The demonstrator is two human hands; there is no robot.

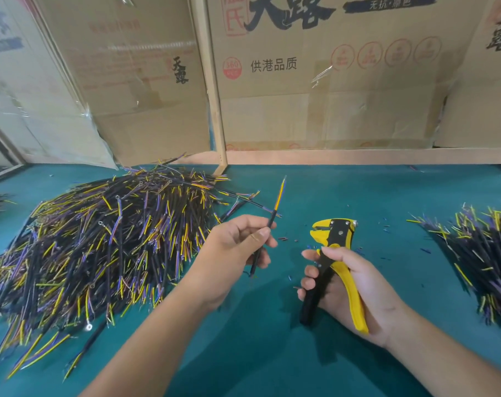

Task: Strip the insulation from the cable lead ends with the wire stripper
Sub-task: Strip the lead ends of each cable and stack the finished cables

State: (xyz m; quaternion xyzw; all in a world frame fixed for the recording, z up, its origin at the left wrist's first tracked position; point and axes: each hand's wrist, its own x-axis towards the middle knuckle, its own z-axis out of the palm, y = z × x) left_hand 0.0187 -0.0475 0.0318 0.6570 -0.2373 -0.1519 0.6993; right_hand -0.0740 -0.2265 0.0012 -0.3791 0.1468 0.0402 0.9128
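Observation:
My left hand (pixel 237 247) pinches a short black cable (pixel 272 217) between thumb and fingers, held upright above the green table. Its yellow and purple leads (pixel 280 193) point up and away. My right hand (pixel 355 285) grips the handles of a yellow and black wire stripper (pixel 333 239). The stripper's jaws face left toward the cable, about a hand's width from it, and nothing sits in them.
A big heap of black cables with yellow and purple leads (pixel 100 242) lies at the left. A smaller pile (pixel 481 253) lies at the right edge. Small insulation scraps (pixel 289 239) dot the green mat (pixel 257 339). Cardboard boxes (pixel 329 81) wall off the back.

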